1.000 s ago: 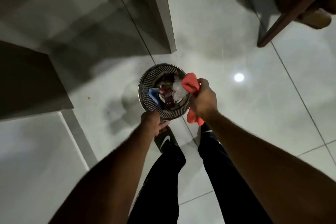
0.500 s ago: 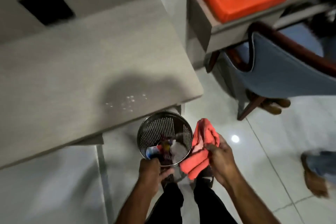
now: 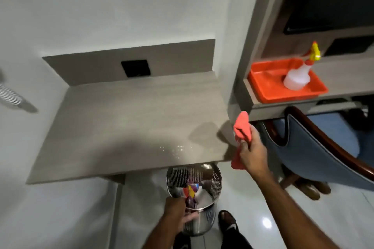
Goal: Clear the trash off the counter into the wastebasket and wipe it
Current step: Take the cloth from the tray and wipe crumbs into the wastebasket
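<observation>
A grey wood-grain counter (image 3: 125, 123) fills the middle of the view, with a patch of small glistening droplets (image 3: 176, 148) near its front right edge. Below that edge stands a perforated metal wastebasket (image 3: 212, 176) holding colourful wrappers (image 3: 191, 192) and white paper. My left hand (image 3: 178, 210) grips the near rim of the wastebasket. My right hand (image 3: 252, 153) is raised beside the counter's right corner, shut on a crumpled red cloth (image 3: 241, 127).
An orange tray (image 3: 269, 85) with a white spray bottle (image 3: 297, 77) sits on a shelf at the right. A blue chair with a dark wooden frame (image 3: 315, 147) stands under that shelf. My feet in dark sandals (image 3: 227, 222) are beside the wastebasket.
My view has lifted from the floor to the counter. My right hand has risen with the red cloth from over the wastebasket to the counter's right corner. My left hand stays on the rim.
</observation>
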{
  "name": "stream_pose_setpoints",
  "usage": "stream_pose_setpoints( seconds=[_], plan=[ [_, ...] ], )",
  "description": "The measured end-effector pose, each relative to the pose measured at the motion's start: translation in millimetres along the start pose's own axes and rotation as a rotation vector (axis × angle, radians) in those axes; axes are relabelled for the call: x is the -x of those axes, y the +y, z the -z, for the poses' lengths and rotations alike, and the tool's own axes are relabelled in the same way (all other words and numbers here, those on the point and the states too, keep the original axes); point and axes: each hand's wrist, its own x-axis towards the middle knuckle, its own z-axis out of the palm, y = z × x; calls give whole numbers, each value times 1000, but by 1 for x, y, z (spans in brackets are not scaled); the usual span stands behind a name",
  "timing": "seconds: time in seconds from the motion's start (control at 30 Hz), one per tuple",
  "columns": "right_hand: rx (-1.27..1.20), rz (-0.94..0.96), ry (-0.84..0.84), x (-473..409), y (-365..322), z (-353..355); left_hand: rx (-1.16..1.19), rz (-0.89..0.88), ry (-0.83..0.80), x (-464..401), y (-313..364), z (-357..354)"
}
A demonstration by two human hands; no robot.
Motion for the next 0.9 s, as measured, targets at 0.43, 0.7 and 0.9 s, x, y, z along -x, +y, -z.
stream_pose_setpoints(
  seconds=[0.43, 0.7, 0.9],
  plan=[
    [451, 695, -756, 53, 18, -103, 45, 32, 244, 19, -27, 4],
    [83, 579, -731, 42, -26, -86, 54, 20, 249, 21, -25, 27],
    [523, 454, -563, -35, -76, -141, 15, -12, 238, 12, -23, 43]
  ],
)
